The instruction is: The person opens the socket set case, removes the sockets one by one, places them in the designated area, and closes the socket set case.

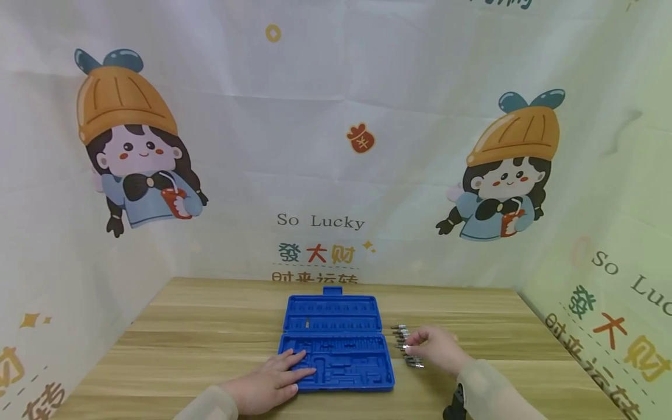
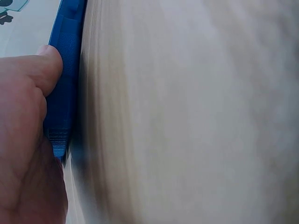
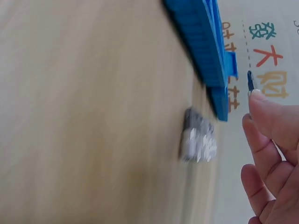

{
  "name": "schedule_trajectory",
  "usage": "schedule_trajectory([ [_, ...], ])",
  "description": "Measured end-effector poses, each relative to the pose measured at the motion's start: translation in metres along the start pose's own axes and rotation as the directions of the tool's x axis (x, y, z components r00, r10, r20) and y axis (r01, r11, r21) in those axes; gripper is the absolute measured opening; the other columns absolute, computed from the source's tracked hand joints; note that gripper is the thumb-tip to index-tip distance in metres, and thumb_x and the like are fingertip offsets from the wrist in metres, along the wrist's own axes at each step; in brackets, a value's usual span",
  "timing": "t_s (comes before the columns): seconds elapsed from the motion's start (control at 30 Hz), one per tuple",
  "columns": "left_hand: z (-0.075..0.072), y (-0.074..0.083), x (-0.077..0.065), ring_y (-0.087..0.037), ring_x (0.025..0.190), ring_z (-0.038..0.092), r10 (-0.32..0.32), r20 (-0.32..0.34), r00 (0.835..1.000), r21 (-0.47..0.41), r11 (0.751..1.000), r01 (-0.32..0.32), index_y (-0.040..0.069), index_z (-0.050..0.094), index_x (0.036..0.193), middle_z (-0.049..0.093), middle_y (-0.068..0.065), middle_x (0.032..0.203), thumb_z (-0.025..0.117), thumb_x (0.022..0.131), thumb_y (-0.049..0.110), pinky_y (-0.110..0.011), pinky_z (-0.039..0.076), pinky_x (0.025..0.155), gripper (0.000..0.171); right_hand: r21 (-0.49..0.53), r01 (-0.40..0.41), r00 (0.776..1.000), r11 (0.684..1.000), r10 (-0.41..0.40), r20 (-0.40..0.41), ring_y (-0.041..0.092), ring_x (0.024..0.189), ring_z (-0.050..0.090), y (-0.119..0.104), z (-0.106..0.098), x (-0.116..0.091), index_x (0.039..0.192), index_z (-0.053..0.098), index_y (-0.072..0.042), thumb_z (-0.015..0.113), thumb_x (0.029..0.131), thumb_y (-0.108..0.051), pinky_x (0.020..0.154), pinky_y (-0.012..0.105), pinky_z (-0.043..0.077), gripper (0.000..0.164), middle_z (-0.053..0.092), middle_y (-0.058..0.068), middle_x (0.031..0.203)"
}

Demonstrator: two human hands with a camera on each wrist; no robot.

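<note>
A blue plastic tool case (image 1: 354,379) lies unfolded on the table, with moulded slots in both halves. My left hand (image 1: 266,382) rests on its front left corner, fingers spread over the slots. In the left wrist view the thumb (image 2: 49,70) touches the side of the case (image 2: 65,88). To the right of the case, several metal bit sockets (image 1: 415,363) lie in a column. Over them, my right hand (image 1: 438,350) pinches one bit socket (image 3: 251,81) between thumb and fingertips, its dark tip sticking out. One small bit (image 1: 307,322) sits in the lid half.
The wooden table (image 1: 210,326) reaches back to a printed cloth backdrop (image 1: 315,175), with more cloth at both sides. A black object (image 1: 455,403) shows by the right wrist. The case's latch tab (image 1: 332,290) points toward the back.
</note>
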State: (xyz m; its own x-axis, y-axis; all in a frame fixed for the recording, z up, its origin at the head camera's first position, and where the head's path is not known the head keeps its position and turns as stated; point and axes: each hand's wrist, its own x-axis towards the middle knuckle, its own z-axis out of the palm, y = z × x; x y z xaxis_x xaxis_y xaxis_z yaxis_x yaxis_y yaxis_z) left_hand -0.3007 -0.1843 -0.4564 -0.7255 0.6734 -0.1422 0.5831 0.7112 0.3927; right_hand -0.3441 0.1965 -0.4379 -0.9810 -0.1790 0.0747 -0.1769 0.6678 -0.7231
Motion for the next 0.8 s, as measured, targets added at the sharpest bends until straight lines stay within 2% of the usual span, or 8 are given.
schedule_trajectory([
  [0.1,0.001,0.000,0.000,-0.035,0.145,0.014,0.002,-0.002,1.000,0.005,1.000,-0.002,0.034,0.035,0.150,0.022,-0.006,0.159,0.037,0.103,0.044,-0.060,0.019,0.110,0.048,-0.026,0.019,1.000,0.999,-0.019,-0.015,0.013,0.077,0.055,0.009,-0.003,-0.010,0.081,0.070,-0.009,0.079,0.077,-0.010,0.076,0.038,0.041,0.010,0.064,-0.005,0.079],
  [0.23,0.001,-0.001,0.001,-0.035,0.145,0.015,0.006,-0.005,1.000,0.012,1.000,-0.006,0.034,0.035,0.150,0.022,-0.006,0.159,0.037,0.103,0.044,-0.060,0.019,0.110,0.048,-0.060,0.026,0.999,0.998,-0.028,-0.022,0.011,0.074,0.055,0.019,-0.005,-0.020,0.079,0.069,-0.010,0.080,0.074,-0.011,0.084,0.045,0.029,0.012,0.065,-0.006,0.077],
  [0.33,0.001,-0.002,0.001,-0.035,0.145,0.015,0.007,-0.003,1.000,0.013,1.000,-0.007,0.035,0.034,0.150,0.022,-0.006,0.159,0.036,0.103,0.044,-0.059,0.018,0.111,0.047,-0.072,0.015,1.000,0.997,-0.017,-0.022,0.011,0.072,0.054,0.023,-0.004,-0.024,0.077,0.069,-0.012,0.081,0.073,-0.011,0.085,0.049,0.026,0.012,0.064,-0.008,0.075],
  [0.57,0.001,-0.003,0.001,-0.036,0.145,0.014,0.011,0.000,1.000,0.005,1.000,-0.011,0.035,0.034,0.150,0.021,-0.006,0.159,0.035,0.103,0.045,-0.060,0.018,0.110,0.048,-0.128,0.013,1.000,0.992,-0.016,-0.026,0.011,0.069,0.053,0.021,0.001,-0.029,0.074,0.067,-0.015,0.081,0.073,-0.013,0.084,0.052,0.023,0.014,0.063,-0.010,0.071],
  [0.8,0.001,-0.002,0.002,-0.035,0.145,0.015,0.008,-0.005,1.000,0.022,1.000,-0.008,0.034,0.034,0.150,0.022,-0.006,0.159,0.036,0.103,0.045,-0.059,0.018,0.111,0.048,-0.176,-0.003,0.997,0.984,-0.011,-0.075,0.009,0.065,0.053,0.018,0.003,-0.031,0.070,0.065,-0.016,0.082,0.070,-0.010,0.082,0.048,0.030,0.019,0.061,-0.011,0.068],
])
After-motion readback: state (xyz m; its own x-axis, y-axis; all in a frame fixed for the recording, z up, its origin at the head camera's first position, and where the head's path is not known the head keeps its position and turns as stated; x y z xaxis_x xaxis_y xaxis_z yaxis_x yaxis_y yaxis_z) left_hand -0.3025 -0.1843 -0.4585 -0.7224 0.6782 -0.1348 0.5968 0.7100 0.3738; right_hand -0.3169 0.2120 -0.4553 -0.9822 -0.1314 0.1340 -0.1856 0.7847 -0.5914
